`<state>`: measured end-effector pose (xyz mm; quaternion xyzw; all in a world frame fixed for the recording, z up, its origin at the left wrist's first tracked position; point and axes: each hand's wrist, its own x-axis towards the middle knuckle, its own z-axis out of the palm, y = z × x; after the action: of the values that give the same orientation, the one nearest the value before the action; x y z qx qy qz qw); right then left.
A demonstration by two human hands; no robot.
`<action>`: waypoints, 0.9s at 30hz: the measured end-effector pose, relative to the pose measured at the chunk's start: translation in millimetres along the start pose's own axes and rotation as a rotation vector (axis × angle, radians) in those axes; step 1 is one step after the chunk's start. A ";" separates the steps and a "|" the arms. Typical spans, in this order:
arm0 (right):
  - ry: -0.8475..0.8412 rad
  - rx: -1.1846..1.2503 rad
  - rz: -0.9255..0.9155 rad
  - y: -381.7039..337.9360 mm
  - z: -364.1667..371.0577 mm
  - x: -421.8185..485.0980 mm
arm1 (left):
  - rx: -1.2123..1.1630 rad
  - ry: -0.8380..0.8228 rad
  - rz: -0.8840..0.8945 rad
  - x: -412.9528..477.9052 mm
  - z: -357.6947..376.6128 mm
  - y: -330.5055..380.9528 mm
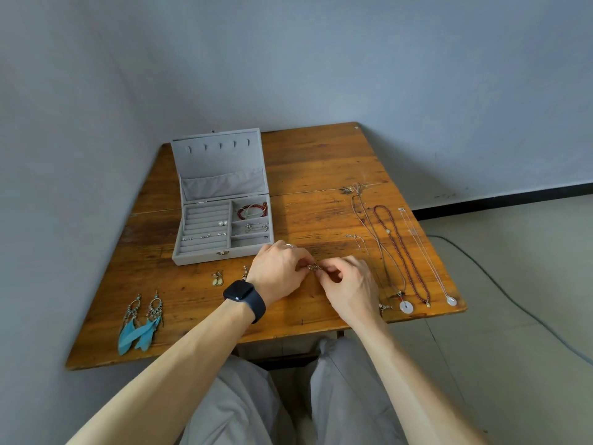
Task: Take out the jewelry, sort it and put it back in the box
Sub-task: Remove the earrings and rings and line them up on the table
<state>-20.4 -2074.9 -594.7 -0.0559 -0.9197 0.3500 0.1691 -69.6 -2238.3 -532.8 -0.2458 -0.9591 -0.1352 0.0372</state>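
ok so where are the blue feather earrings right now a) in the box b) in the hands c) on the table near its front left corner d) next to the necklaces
c: the blue feather earrings lie on the table by its near left corner, outside the open box; the left hand and right hand pinch only a small metal piece.

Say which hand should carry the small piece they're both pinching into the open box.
Left, probably: the left hand lies beside the near right corner of the jewelry box, while the right hand lies farther away, toward the necklaces. Both pinch the small piece.
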 end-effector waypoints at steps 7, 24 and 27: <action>0.009 0.008 -0.021 1.9 1.1 -0.5 | -0.003 -0.012 -0.006 0.5 -1.7 -1.8; 0.039 -0.019 -0.056 -3.4 -1.6 -2.2 | 0.017 -0.025 0.001 -0.8 -3.6 -3.9; 0.040 -0.013 -0.059 -4.0 -2.3 -2.4 | -0.001 -0.039 0.001 -1.0 -5.0 -5.2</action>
<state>-17.2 -2076.9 -591.1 -0.0368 -0.9197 0.3374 0.1976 -71.2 -2244.5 -529.4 -0.2489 -0.9595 -0.1308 0.0183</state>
